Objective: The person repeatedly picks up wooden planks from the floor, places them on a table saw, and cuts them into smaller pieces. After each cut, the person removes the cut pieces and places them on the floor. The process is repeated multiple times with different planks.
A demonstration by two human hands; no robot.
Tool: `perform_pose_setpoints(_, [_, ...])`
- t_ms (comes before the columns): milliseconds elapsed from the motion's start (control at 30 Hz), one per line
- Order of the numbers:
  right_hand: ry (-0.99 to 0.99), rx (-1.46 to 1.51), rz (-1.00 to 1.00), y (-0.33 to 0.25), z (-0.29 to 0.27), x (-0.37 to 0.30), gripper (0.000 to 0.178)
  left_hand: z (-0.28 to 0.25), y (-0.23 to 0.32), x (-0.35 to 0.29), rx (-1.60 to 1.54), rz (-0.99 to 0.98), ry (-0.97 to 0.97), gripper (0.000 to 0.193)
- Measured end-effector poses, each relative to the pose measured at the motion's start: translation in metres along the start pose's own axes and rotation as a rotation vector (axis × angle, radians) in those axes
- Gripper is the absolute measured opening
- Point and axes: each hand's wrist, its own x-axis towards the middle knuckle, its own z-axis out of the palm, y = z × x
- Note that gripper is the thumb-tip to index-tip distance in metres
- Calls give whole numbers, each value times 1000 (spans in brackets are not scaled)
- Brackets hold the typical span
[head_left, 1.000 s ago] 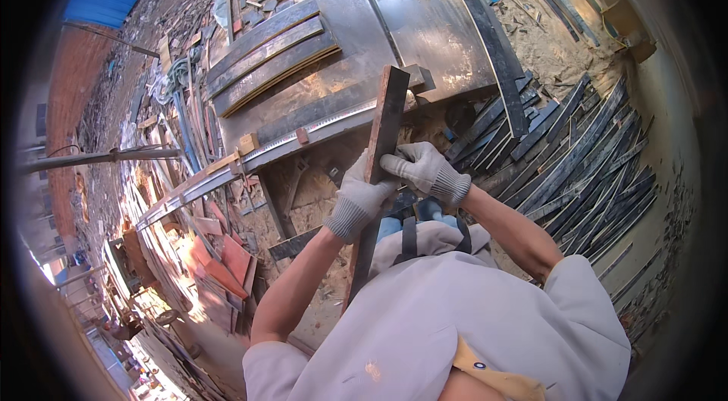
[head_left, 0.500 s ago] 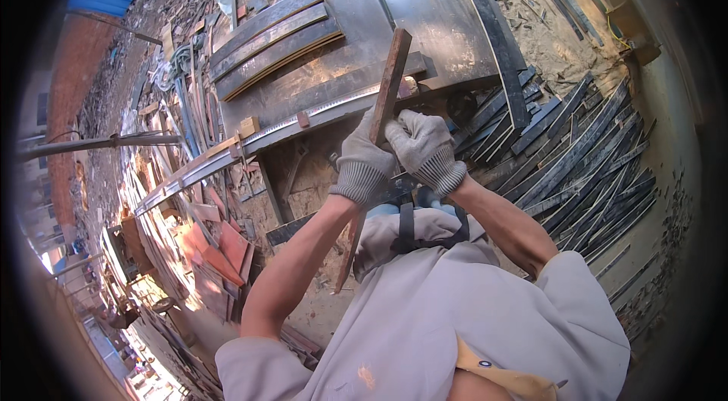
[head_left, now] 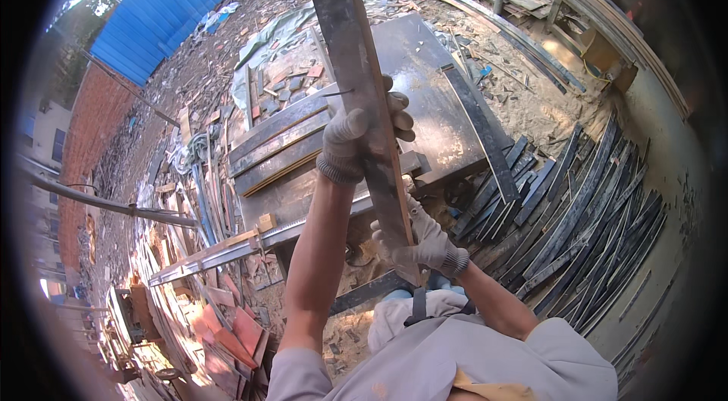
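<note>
I hold a long, dark, narrow board [head_left: 356, 67] upright in front of me, with a bent nail sticking out of its left edge. My left hand [head_left: 350, 139], in a grey knit glove, grips the board at mid-length with the arm raised. My right hand [head_left: 418, 238], also gloved, clasps the board near its lower end. The board's top reaches the upper edge of the view. Behind it stands a dark sheet-covered work table [head_left: 432, 98].
A heap of dark boards [head_left: 576, 211] lies to the right. More planks [head_left: 273, 147] rest on the table's left part. A metal rail [head_left: 220, 253] runs along its front. Reddish panels [head_left: 235, 329], debris, a blue corrugated fence [head_left: 174, 7] and a brick wall [head_left: 91, 128] are to the left.
The board has been lifted from low beside the table to upright and high. My left hand has slid up it; my right hand stays near its lower end.
</note>
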Motion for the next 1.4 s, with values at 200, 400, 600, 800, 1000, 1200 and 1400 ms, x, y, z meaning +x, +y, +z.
perform_pose_setpoints(200, [260,-28,134,0,-91,-61,127,-56,-112,18,376,-163,355,81])
perform_pose_setpoints(400, [750,-1186,248,44,-155,-86,102,-92,-186,-82,791,-459,761,79])
perform_pose_setpoints(600, [706,-1577,600,92,-178,-82,98,-69,-195,-198,670,-502,1008,73])
perform_pose_setpoints(800, [606,-1465,695,128,-207,-36,99,-46,-176,-252,612,-420,1144,68])
perform_pose_setpoints(1000, [596,-1525,695,152,-218,-46,102,-34,-165,-280,546,-402,1279,63])
perform_pose_setpoints(1200, [611,-1487,697,169,-236,-44,103,-41,-177,-272,595,-347,1180,56])
perform_pose_setpoints(1400, [567,-1442,632,124,-178,-67,105,-37,-181,-189,1400,-290,1097,61])
